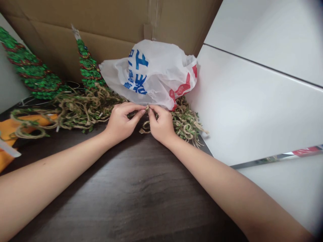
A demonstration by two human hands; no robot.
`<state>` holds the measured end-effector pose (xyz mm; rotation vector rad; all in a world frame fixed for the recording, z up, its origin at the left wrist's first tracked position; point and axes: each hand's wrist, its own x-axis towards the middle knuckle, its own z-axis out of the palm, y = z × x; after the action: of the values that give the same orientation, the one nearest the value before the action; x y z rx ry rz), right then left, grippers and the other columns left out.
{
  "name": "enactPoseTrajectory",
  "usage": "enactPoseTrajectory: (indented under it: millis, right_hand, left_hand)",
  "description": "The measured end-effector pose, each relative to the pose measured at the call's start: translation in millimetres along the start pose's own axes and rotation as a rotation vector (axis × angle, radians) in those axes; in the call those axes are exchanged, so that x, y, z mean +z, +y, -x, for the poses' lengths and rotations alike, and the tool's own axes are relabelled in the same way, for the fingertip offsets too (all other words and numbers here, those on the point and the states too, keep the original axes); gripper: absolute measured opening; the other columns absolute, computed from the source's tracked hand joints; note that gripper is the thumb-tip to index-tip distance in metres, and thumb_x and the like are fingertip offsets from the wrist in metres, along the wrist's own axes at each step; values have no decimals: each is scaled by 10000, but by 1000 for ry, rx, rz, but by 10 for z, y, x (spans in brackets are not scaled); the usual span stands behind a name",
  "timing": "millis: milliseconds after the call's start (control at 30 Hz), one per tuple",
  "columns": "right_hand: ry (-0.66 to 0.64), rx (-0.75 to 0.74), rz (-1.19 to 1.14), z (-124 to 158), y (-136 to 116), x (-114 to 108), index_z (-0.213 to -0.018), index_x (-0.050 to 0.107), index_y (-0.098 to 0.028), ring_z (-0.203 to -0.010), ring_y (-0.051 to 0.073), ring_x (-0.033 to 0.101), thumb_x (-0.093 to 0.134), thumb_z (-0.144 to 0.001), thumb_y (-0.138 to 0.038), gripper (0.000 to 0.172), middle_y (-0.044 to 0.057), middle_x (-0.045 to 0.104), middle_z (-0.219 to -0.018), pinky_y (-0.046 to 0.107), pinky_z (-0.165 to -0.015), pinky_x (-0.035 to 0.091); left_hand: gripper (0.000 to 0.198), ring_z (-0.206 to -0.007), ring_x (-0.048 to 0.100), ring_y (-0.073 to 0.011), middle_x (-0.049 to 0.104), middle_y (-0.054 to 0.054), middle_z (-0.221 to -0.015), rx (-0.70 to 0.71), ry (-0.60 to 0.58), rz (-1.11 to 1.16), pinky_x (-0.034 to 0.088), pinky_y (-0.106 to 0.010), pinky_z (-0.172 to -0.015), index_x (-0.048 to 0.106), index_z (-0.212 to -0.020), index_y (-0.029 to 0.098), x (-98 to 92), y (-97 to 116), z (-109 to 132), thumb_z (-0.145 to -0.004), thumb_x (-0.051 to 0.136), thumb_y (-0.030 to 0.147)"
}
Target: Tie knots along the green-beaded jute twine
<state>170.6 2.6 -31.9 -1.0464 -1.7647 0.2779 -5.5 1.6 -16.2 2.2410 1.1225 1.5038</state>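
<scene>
My left hand [122, 121] and my right hand [162, 124] meet in front of a white plastic bag [161, 64] with blue and red print. Both are closed in a pinch, thumb against fingertips, on a short piece of twine [147, 107] between them. The twine looks tan, like the strands around it; most of it is covered by my fingers. Left of my hands lies a tangled heap of jute twine with small green leaves [83, 104]. More leafy twine [188, 124] spreads out beside my right hand, partly under the bag.
Two green tinsel Christmas trees, a larger one [32, 70] and a smaller one [88, 64], stand at the left. A cardboard box [108, 20] rises behind. Orange material [7, 131] lies at the left edge of the dark wooden table [121, 198]. White tiles [252, 101] are on the right.
</scene>
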Motion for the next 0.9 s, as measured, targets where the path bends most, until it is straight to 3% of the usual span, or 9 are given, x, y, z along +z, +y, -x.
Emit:
enactPoseTrajectory:
  millis: [200,333,400,567,733,800,900]
  right_hand:
    - [-21,-55,-41,0,56,21,-1195,665,-218,-988,240,763,435,-1080,-257,259,81,800,-1023,427,-985,605]
    - [-12,-50,-135,15,90,55,-1392,504,-255,-1000,219,765,435,-1096,-255,304,51,784,-1045,412,-986,610]
    - [-46,-57,-127,22,112,73,-1424,463,-260,-1042,226,763,426,-1076,-207,354,65,779,-1094,429,-1002,610]
    - [-123,-44,-78,30,135,85,-1498,420,-260,-1161,256,760,449,-1022,-149,489,97,786,-1215,490,-1090,583]
    - [-140,-25,-63,31,87,64,-1509,434,-251,-1196,264,753,463,-1031,-175,485,89,803,-1228,497,-1113,561]
    - [-122,-10,-25,27,61,55,-1444,503,-218,-1158,275,751,478,-1053,-234,392,109,799,-1206,494,-1099,556]
    - [-118,-8,90,17,27,43,-1181,643,-203,-1068,289,729,446,-1096,-319,244,125,781,-1103,481,-1034,554]
  left_hand:
    - [268,-1019,786,-241,838,-82,-1093,25,-11,14,627,-401,-987,835,-1126,210,2,6,15,-1027,599,293]
    - [446,-910,775,-211,814,-59,-987,-55,-41,104,620,-394,-972,676,-1444,182,16,-4,20,-1009,619,265]
    - [511,-862,751,-201,800,-57,-964,-48,-98,133,616,-379,-921,631,-1495,162,22,-21,15,-992,629,258]
    - [459,-735,677,-180,758,-36,-887,-18,-158,121,568,-337,-753,679,-1417,162,31,-55,4,-969,632,253]
    - [172,-768,687,-180,735,-25,-879,-12,-135,156,545,-334,-756,641,-1120,197,51,-56,13,-965,638,270]
    - [123,-780,695,-180,722,-14,-871,-37,-114,161,536,-329,-754,580,-1043,217,53,-50,12,-957,643,279]
    - [130,-757,685,-172,710,1,-846,-103,-78,143,517,-315,-725,558,-1029,230,44,-43,3,-957,639,300]
